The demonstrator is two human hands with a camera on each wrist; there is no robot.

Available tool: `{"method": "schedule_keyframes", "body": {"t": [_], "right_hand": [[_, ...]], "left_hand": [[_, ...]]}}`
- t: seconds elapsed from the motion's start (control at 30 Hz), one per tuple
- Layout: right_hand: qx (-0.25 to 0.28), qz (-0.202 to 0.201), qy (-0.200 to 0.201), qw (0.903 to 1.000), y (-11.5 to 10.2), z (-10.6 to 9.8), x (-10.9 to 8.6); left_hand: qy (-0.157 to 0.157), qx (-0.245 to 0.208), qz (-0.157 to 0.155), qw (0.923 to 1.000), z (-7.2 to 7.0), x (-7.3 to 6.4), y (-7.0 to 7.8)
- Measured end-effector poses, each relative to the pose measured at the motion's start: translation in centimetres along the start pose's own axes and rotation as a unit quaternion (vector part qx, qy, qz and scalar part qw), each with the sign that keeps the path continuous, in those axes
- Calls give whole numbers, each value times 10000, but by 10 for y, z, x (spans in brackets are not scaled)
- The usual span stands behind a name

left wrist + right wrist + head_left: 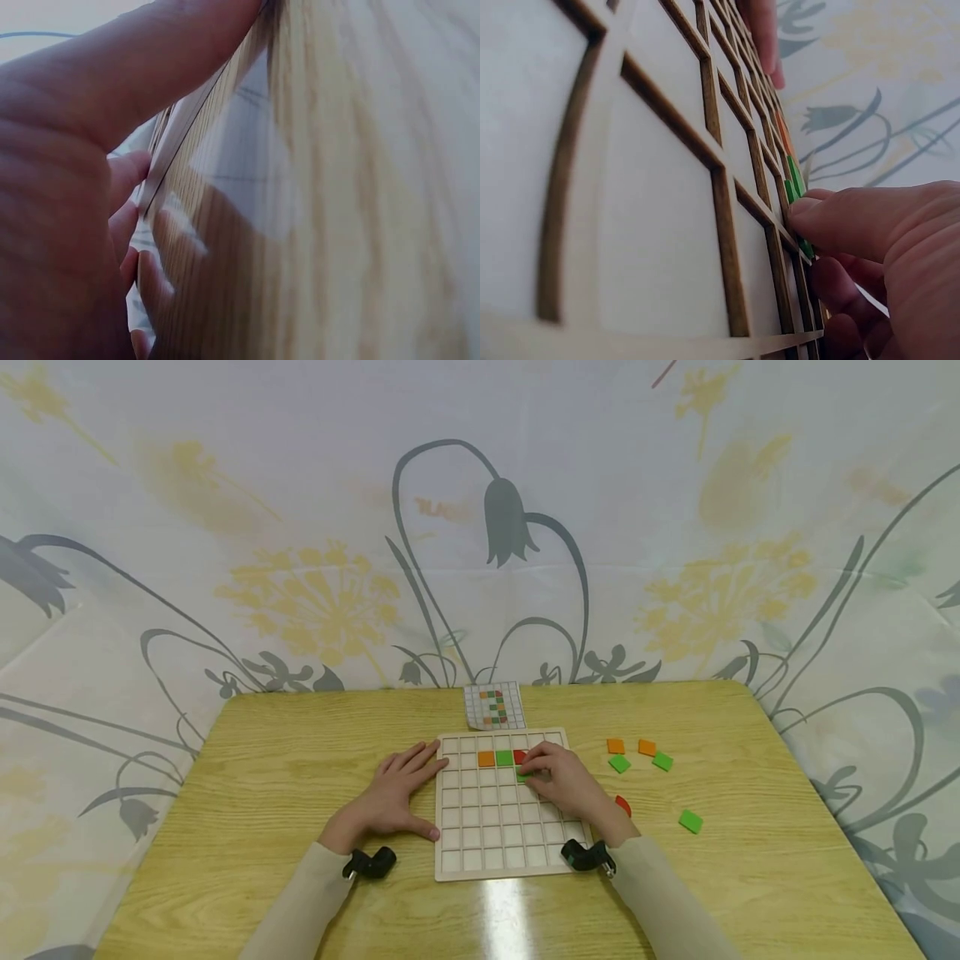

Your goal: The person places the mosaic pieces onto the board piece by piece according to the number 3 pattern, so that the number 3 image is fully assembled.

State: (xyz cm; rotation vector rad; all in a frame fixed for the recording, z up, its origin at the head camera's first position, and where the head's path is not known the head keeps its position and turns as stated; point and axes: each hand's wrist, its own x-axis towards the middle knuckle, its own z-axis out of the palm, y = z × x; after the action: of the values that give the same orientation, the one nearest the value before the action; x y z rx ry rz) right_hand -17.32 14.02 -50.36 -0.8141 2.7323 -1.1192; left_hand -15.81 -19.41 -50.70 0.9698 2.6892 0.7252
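The small green tile [522,774] sits at the right hand's [558,781] fingertips, over the gridded board [472,840], just on the near side of the red piece [519,757]. On my right wrist feed the thumb [832,217] presses one side of it and the fingers curl in behind, so I read a narrow pinch with the tile in it; whether it lies flat in its cell I cannot tell, because the fingertips cover part of it. Left of the red piece I see a green square [504,757] and then an orange square [487,758], side by side in the same row of cells.

At the board's left edge I have the left hand [393,793], fingers spread wide and gripping nothing, its fingertips and thumb against the rim. Just beyond the board's far edge lies a printed card [493,706] with a coloured grid pattern.

To the right of the board I count two loose orange tiles [616,746] and two loose green tiles [619,763] near one another on the far side, a red rounded piece [623,807] partly behind the right wrist, and a lone green tile [691,821] nearer and farther right. All these lie on the wood-grain table [300,760], with a flower-patterned cloth [315,527] behind.
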Motion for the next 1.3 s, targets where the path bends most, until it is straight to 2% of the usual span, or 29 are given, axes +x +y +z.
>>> {"method": "schedule_keyframes", "body": {"t": [0.2, 0.33, 0.5, 0.8, 1.03, 1.2, 1.3], "right_hand": [[298, 114, 92, 9994, 3, -1, -1], [283, 263, 250, 9989, 8, -3, -2], [291, 212, 354, 9987, 13, -7, -4], [333, 306, 556, 9974, 16, -17, -13], [398, 343, 700, 9962, 22, -32, -26], [164, 279, 890, 9955, 31, -46, -39], [53, 420, 936, 9947, 39, -53, -49]], "left_hand": [[-6, -28, 85, 10000, -1, 1, 0], [-13, -62, 131, 9999, -1, 0, 0], [28, -46, 197, 9998, -1, 1, 0], [-45, -10, 57, 10000, 0, 0, -1], [-75, -6, 16, 10000, 1, -1, -1], [-79, -16, -6, 10000, 1, -1, -1], [-49, 0, 3, 10000, 0, 0, 0]]}}
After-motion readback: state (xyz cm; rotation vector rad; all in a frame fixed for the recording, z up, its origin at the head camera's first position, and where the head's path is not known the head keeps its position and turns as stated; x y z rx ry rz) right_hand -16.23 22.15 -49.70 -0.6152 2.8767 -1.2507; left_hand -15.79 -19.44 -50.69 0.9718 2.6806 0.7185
